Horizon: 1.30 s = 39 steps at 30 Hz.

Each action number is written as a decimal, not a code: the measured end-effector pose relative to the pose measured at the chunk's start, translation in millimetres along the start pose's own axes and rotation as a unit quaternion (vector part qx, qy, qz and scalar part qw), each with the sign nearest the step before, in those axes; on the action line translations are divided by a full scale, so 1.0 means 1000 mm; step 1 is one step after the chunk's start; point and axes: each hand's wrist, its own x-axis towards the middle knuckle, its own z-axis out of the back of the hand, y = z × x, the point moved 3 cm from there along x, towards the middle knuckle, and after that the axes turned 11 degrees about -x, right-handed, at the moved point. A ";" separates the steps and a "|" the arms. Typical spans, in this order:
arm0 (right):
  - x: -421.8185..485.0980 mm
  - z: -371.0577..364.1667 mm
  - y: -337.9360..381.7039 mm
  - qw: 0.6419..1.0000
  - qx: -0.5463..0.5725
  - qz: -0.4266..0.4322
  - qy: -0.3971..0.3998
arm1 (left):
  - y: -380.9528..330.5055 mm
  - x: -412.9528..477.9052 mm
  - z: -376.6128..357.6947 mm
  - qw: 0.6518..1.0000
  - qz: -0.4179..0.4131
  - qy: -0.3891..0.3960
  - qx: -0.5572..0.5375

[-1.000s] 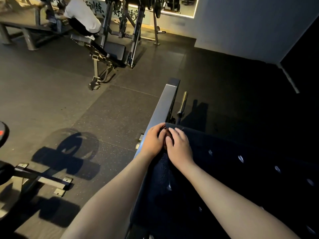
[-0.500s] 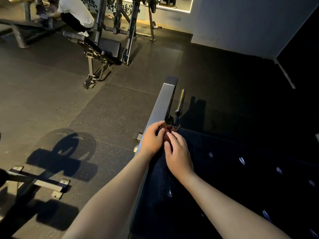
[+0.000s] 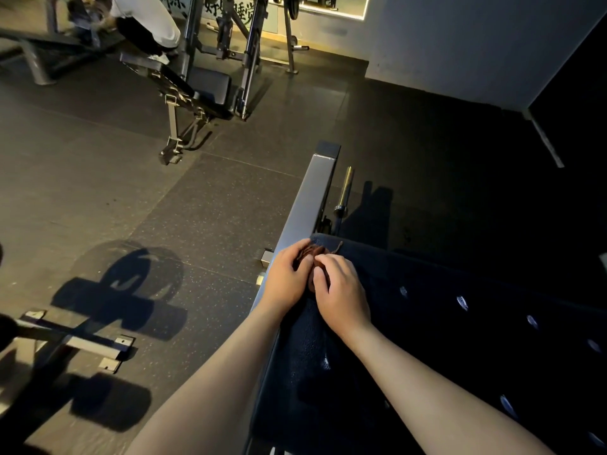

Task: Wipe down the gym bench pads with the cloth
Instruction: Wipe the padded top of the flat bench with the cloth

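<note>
Lying on the bench pad (image 3: 427,323), a brown cloth (image 3: 314,253) is gripped by the left hand (image 3: 288,278) and right hand (image 3: 344,292).

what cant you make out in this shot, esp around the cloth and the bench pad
Head view only.
Cloth: mostly covered by the left hand and right hand; size and folds unclear.
Bench pad: right side lost in deep shadow.
Person at top left: cut off by the top edge.
Wall writing: cut by the top edge, partly behind rack posts.
</note>
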 end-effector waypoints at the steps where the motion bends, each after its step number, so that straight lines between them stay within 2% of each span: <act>1: 0.000 0.000 0.000 1.000 0.007 0.000 0.001 | 0.001 0.007 -0.003 1.000 0.007 0.000 0.002; 4: -0.003 0.003 0.000 1.000 0.023 -0.007 -0.002 | 0.003 0.009 -0.006 1.000 0.024 0.002 -0.006; 7: -0.014 0.008 0.003 1.000 0.016 -0.004 0.004 | 0.003 -0.019 0.000 1.000 0.007 0.011 -0.006; 13: -0.051 0.010 0.014 0.999 -0.025 0.038 0.022 | 0.000 -0.089 0.017 0.999 0.011 -0.026 -0.024; 22: -0.043 0.010 0.013 0.999 0.005 -0.014 0.031 | 0.004 -0.040 0.002 0.998 0.022 -0.019 0.055; 31: -0.075 0.013 0.014 0.998 -0.035 0.036 0.030 | 0.017 -0.113 0.020 0.998 0.016 -0.021 0.048; 39: -0.074 0.016 0.017 0.997 -0.053 0.024 0.051 | 0.006 -0.078 0.013 0.998 0.031 0.002 0.062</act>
